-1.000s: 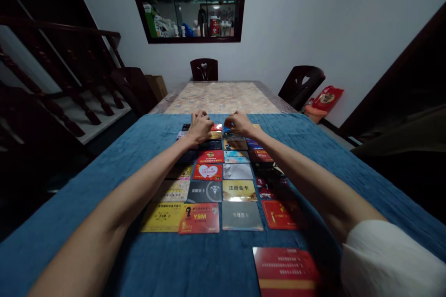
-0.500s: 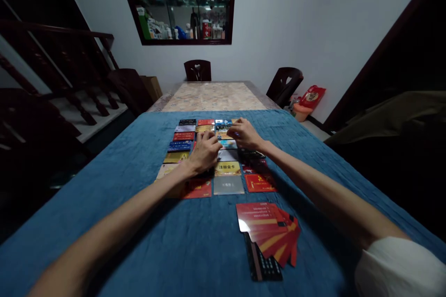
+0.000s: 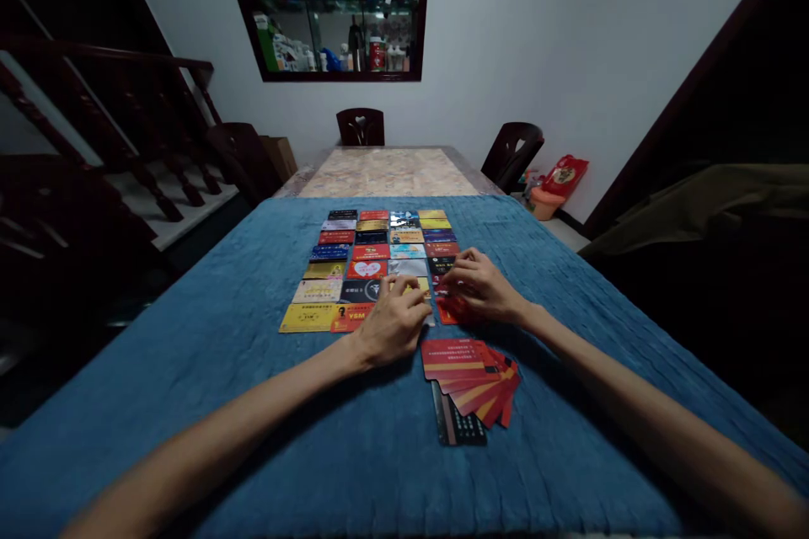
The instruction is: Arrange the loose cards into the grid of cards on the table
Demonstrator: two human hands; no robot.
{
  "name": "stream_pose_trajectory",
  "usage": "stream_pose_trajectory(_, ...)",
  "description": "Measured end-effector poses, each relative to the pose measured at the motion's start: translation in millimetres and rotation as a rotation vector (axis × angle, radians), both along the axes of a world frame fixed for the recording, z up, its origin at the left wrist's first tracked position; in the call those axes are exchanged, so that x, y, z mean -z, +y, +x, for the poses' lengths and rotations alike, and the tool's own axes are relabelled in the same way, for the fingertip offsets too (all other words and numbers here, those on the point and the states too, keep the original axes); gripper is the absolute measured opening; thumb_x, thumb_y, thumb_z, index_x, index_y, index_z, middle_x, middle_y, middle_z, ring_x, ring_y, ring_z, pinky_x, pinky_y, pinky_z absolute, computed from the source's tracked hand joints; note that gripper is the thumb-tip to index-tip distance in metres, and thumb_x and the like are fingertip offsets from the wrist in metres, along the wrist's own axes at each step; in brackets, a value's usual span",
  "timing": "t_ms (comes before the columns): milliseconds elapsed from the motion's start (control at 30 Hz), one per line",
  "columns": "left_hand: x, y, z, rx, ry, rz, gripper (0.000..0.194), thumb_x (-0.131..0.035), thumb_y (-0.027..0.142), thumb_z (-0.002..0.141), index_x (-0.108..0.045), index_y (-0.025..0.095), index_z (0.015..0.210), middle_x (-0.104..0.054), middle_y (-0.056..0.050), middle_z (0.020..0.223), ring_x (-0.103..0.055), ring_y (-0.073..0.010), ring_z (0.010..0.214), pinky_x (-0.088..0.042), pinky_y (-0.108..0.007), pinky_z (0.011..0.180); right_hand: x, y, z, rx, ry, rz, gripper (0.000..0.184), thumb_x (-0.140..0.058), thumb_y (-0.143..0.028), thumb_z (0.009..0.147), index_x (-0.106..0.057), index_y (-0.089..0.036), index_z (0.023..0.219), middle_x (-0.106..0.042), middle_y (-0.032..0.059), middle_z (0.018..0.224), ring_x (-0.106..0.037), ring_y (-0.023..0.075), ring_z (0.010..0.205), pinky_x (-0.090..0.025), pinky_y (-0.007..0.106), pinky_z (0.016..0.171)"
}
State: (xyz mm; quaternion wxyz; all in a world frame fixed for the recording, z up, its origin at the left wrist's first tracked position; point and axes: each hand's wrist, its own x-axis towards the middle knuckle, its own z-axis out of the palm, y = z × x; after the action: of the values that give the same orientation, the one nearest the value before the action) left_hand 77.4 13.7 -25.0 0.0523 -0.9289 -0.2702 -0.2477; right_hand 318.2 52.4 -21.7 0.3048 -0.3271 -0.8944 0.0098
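Note:
Rows of plastic cards lie face up on a blue cloth (image 3: 240, 404). My left hand (image 3: 395, 324) is over the near part of the grid, its loosely bent fingers apart on the gold card (image 3: 415, 283) and the mostly covered grey card. Left of it are the red YSM card (image 3: 350, 317) and a yellow card (image 3: 308, 318). My right hand (image 3: 485, 290) rests at the grid's near right corner, fingers bent and apart over a red card (image 3: 447, 311). No card shows lifted in either hand; the fingertips are partly hidden.
Closer to me, red cards (image 3: 452, 358) are fanned over a black card (image 3: 460, 429) with a magnetic stripe. Beyond the cloth runs the patterned tabletop (image 3: 385, 171). Dark chairs (image 3: 513, 156) stand around it, and a shelf cabinet (image 3: 334, 76) is set in the wall.
Both hands have come back toward me along the grid, from the far rows to the nearest ones. The far cards are now uncovered, and the view has shifted to show the fanned cards.

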Motion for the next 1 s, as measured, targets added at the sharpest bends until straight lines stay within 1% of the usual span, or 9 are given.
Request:
stream_pose_trajectory(100, 2.2, -14.6, 1.4, 0.035, -0.030, -0.030, 0.020, -0.051, 0.015, 0.093, -0.069, 0.017, 0.099, -0.070, -0.010, 0.100, -0.050, -0.0296, 0.118, -0.034, -0.049, 0.098, -0.2, -21.5, 4.1, -0.024, 0.018, -0.048, 0.017, -0.059, -0.033, 0.094, -0.071, -0.021, 0.095, -0.070, 0.0088, 0.087, -0.050, 0.0259, 0.096, -0.043, 0.044, 0.085)
stream_pose_trajectory(233, 2.8, -31.9, 0.8, 0.087, -0.029, -0.094, 0.022, -0.049, 0.021, 0.097, -0.067, 0.019, 0.109, -0.070, -0.010, 0.105, -0.048, -0.0292, 0.121, -0.031, -0.052, 0.103, -2.8, -45.0, 8.4, -0.066, 0.059, -0.115, 0.015, -0.061, -0.035, 0.093, -0.070, -0.023, 0.090, -0.067, 0.0069, 0.084, -0.051, 0.0252, 0.096, -0.045, 0.046, 0.087)
stream_pose_trajectory(300, 3.2, -37.7, -0.7, 0.110, -0.026, -0.124, 0.023, -0.048, 0.024, 0.098, -0.065, 0.019, 0.113, -0.070, -0.010, 0.109, -0.047, -0.0295, 0.123, -0.029, -0.052, 0.105, -3.7, -54.6, 9.4, -0.097, 0.055, -0.143, 0.014, -0.062, -0.034, 0.092, -0.069, -0.023, 0.088, -0.066, 0.0061, 0.083, -0.051, 0.0246, 0.095, -0.045, 0.045, 0.088)
stream_pose_trajectory(433, 4.3, -43.7, -4.7, 0.130, 0.006, -0.145, 0.027, -0.050, 0.029, 0.098, -0.062, 0.020, 0.120, -0.068, -0.010, 0.117, -0.044, -0.0310, 0.125, -0.029, -0.053, 0.104, -3.7, -69.2, 7.7, -0.159, 0.004, -0.212, 0.014, -0.063, -0.035, 0.091, -0.068, -0.022, 0.090, -0.066, 0.0068, 0.088, -0.050, 0.0242, 0.096, -0.045, 0.044, 0.087)
stream_pose_trajectory(567, 3.1, -46.6, -7.6, 0.140, 0.066, -0.121, 0.027, -0.052, 0.032, 0.098, -0.063, 0.022, 0.120, -0.065, -0.011, 0.122, -0.043, -0.0317, 0.127, -0.030, -0.053, 0.104, -3.5, -76.1, 3.8, -0.188, -0.097, -0.246, 0.018, -0.065, -0.039, 0.089, -0.067, -0.021, 0.090, -0.065, 0.0075, 0.089, -0.050, 0.0235, 0.092, -0.044, 0.043, 0.085)
stream_pose_trajectory(700, 0.8, -47.2, -9.6, 0.163, 0.119, -0.105, 0.025, -0.051, 0.033, 0.098, -0.066, 0.022, 0.116, -0.065, -0.011, 0.118, -0.044, -0.0322, 0.126, -0.033, -0.052, 0.101, -5.3, -78.9, 1.8, -0.177, -0.177, -0.240, 0.020, -0.064, -0.040, 0.089, -0.068, -0.021, 0.091, -0.064, 0.0079, 0.090, -0.049, 0.0239, 0.091, -0.043, 0.044, 0.086)
stream_pose_trajectory(800, 0.0, -45.8, -12.4, 0.174, 0.123, -0.116, 0.023, -0.053, 0.035, 0.097, -0.067, 0.022, 0.110, -0.067, -0.010, 0.114, -0.044, -0.0321, 0.126, -0.033, -0.052, 0.101, -6.6, -81.0, 0.5, -0.180, -0.196, -0.234, 0.021, -0.062, -0.040, 0.091, -0.069, -0.021, 0.094, -0.064, 0.0086, 0.092, -0.050, 0.0241, 0.091, -0.042, 0.046, 0.088)
stream_pose_trajectory(900, -0.9, -44.4, -16.4, 0.179, 0.126, -0.145, 0.022, -0.058, 0.038, 0.094, -0.067, 0.022, 0.107, -0.066, -0.009, 0.115, -0.043, -0.0323, 0.127, -0.032, -0.052, 0.102, -7.3, -83.2, -1.4, -0.190, -0.193, -0.247, 0.022, -0.062, -0.040, 0.091, -0.069, -0.020, 0.097, -0.064, 0.0092, 0.096, -0.050, 0.0245, 0.093, -0.042, 0.046, 0.089)
stream_pose_trajectory(1000, -2.9, -43.6, -20.0, 0.177, 0.139, -0.171, 0.022, -0.063, 0.035, 0.090, -0.066, 0.021, 0.106, -0.066, -0.009, 0.116, -0.044, -0.0326, 0.127, -0.032, -0.052, 0.103, -7.8, -85.0, -3.2, -0.195, -0.203, -0.265, 0.025, -0.063, -0.043, 0.090, -0.069, -0.020, 0.099, -0.064, 0.0095, 0.099, -0.050, 0.0249, 0.096, -0.042, 0.045, 0.090)
